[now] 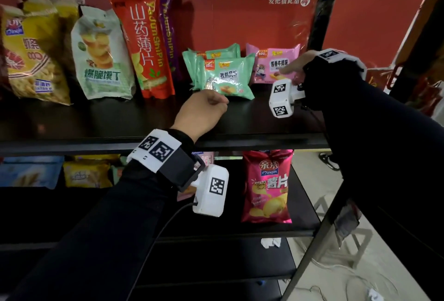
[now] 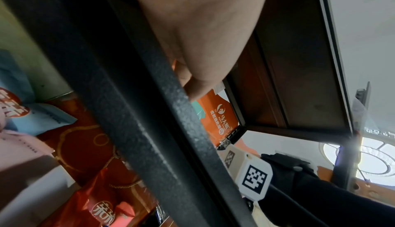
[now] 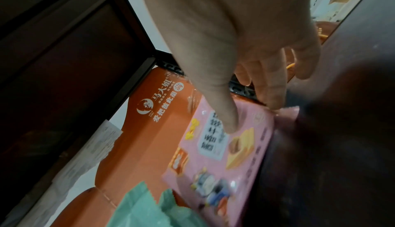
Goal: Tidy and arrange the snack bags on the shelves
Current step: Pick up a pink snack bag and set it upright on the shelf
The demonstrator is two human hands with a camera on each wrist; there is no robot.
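Your right hand (image 1: 296,64) has its fingers (image 3: 229,120) spread out straight, and the thumb tip presses the front of the pink snack bag (image 3: 215,159) that stands at the back of the top shelf (image 1: 120,120). Your left hand (image 1: 204,108) is curled up at the bottom edge of the front green snack bag (image 1: 224,77) (I cannot tell if it pinches the bag). A second green bag (image 1: 217,53) stands right behind it, and both sit just left of the pink one.

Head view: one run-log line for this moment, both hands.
left hand: curled at front green bag, hold unclear | right hand: thumb on pink bag | upper shelf
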